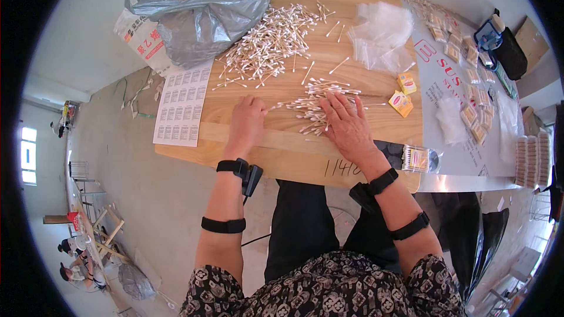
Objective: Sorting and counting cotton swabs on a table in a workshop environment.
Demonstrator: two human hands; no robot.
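**Both hands at the small swab pile, right hand closer**

You sit at a wooden tabletop [352,0] in a bare room with a concrete floor, and everything below is placed from the small pile of cotton swabs [314,105] in front of you. That pile lies just beyond your fingertips, between the two hands, with most of its sticks running roughly left to right across the table (some lie crossed, so the axis is only a general one).

Your right hand [348,124] rests flat on the near right part of the pile, fingers spread and laid over the sticks; it is the nearer hand. Your left hand [247,120] sits just left of the pile, palm down, fingers curled together with the tips touching the table at the pile's left fringe; whether they pinch a swab I cannot tell.

Beyond the pile lies a larger heap of swabs [270,38], and farther back left a grey plastic bag [200,9]. Right of the pile are clear small bags [382,35] and two yellow packets [403,94]. Left of it lies a sheet of labels [182,105].
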